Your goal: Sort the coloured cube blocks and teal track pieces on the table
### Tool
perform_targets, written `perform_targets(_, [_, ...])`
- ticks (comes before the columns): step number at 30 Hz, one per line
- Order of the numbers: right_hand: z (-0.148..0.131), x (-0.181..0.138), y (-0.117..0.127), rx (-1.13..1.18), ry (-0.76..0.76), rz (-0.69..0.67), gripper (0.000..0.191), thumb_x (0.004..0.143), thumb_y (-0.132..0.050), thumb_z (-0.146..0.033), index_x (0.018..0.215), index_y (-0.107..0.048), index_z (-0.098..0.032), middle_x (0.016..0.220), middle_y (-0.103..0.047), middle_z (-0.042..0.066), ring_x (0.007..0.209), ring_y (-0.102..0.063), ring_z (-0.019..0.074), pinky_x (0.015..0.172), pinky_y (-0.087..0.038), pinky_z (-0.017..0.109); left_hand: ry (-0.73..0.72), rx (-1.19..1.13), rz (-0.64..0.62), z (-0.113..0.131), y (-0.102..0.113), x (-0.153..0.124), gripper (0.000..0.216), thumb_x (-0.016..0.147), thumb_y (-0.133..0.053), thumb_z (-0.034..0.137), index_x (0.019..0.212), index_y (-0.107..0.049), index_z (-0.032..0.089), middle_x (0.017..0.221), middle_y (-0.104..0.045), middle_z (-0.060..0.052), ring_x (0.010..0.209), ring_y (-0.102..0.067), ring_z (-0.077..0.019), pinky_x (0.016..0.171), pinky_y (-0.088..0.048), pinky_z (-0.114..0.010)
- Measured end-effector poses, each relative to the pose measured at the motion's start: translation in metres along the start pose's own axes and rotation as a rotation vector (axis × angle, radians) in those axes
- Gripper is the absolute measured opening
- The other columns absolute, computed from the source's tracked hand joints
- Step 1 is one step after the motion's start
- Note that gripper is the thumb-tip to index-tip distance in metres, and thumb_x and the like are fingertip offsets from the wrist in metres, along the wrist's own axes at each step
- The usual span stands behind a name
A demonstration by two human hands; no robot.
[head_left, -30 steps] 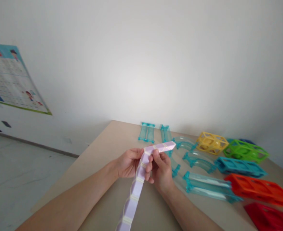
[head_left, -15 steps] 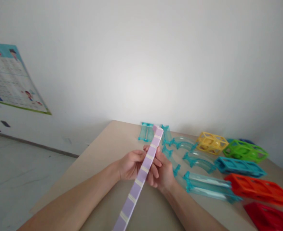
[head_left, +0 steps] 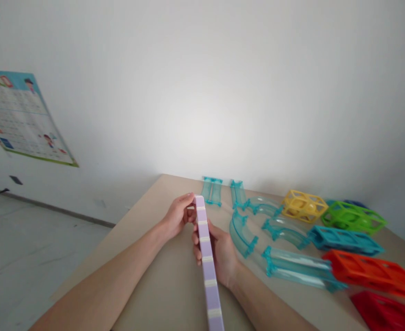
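A long lilac bar with white bands (head_left: 206,259) runs from the bottom edge of the head view up to the middle, above the table. My right hand (head_left: 223,255) is closed around its middle, the thumb on the right and the fingers showing past its left side. With thumb and fingertips, my left hand (head_left: 179,216) pinches the far end of the bar. Part of the left fingers is hidden behind it. Just right of my right hand lies a curved clear teal track piece (head_left: 241,234).
More clear teal track pieces, straight (head_left: 295,266) and curved (head_left: 287,232), lie on the table (head_left: 147,271). Along its right stand yellow (head_left: 304,205), green (head_left: 352,217), teal (head_left: 345,240), orange (head_left: 371,271) and red (head_left: 385,310) lattice blocks. A white wall (head_left: 202,101) rises behind.
The bar's far end has swung left and lower, so the bar now stands nearly vertical in view. My left hand has slid to that end. My right hand has moved slightly left.
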State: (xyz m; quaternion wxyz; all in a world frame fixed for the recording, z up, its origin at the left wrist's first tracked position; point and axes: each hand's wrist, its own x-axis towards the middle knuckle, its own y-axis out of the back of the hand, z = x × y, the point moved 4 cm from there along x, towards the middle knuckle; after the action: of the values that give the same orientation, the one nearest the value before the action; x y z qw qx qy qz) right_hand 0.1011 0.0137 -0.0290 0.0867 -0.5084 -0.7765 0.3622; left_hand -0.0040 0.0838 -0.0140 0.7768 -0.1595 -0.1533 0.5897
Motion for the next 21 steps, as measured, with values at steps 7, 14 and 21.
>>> perform_targets(7, [-0.001, 0.003, -0.004, 0.042, 0.008, -0.099, 0.042, 0.091, -0.037, -0.055, 0.095, -0.057, -0.018, 0.055, -0.052, -0.004, 0.033, -0.045, 0.0102, 0.031, -0.041, 0.022, 0.052, 0.172, -0.067, -0.011, 0.0, -0.002, 0.037, 0.076, -0.067, 0.047, 0.065, -0.056, 0.013, 0.045, -0.045, 0.005, 0.038, -0.037, -0.0056, 0.04, -0.022, -0.019])
perform_targets(14, [0.005, 0.006, 0.0, -0.059, 0.029, -0.068, 0.031, 0.09, -0.044, -0.049, 0.082, -0.048, -0.02, 0.049, -0.052, -0.007, 0.031, -0.049, 0.0111, 0.033, -0.046, 0.023, 0.045, 0.344, -0.125, -0.006, 0.004, -0.002, 0.043, 0.078, -0.063, 0.047, 0.053, -0.051, 0.014, 0.038, -0.04, 0.005, 0.035, -0.033, -0.006, 0.04, -0.021, -0.021])
perform_targets(21, [0.003, 0.005, 0.003, -0.219, 0.008, -0.049, 0.035, 0.084, -0.049, -0.054, 0.079, -0.047, -0.019, 0.045, -0.054, -0.005, 0.03, -0.054, 0.0155, 0.028, -0.041, 0.022, 0.139, 0.165, -0.123, -0.01, 0.007, -0.002, 0.04, 0.068, -0.071, 0.04, 0.051, -0.045, 0.017, 0.038, -0.028, 0.009, 0.033, -0.027, -0.0051, 0.036, -0.02, -0.02])
